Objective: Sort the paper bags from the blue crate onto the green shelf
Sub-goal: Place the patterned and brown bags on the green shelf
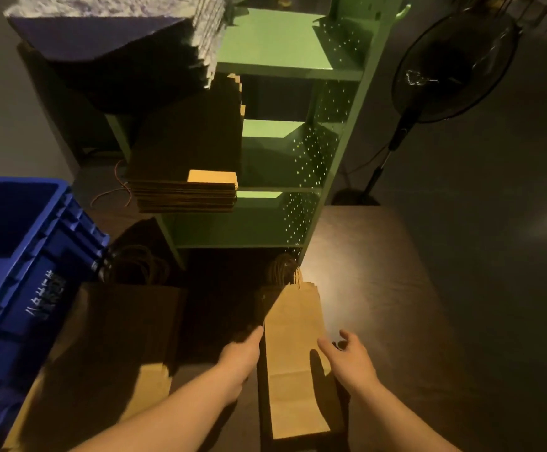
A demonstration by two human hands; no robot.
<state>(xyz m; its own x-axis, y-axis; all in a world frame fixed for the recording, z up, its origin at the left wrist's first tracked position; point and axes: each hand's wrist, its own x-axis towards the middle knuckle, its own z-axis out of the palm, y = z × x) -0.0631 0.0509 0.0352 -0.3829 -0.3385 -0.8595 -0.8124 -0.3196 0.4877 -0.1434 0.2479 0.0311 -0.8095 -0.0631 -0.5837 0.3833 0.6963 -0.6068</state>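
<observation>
Head view | narrow paper bag stack [295, 350] flat on table [379, 288] below green shelf [298, 187] | left hand [243, 357] touches its edge, right hand [347, 357] spread alongside | risk: loose stack fans out, twine handles snag the shelf leg.

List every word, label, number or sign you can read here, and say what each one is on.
White handwritten marks on the outer side wall of the blue plastic crate: there, but too blurred and skewed to read.
Brown paper bags, green metal shelf and black standing fan: no text visible.
</observation>
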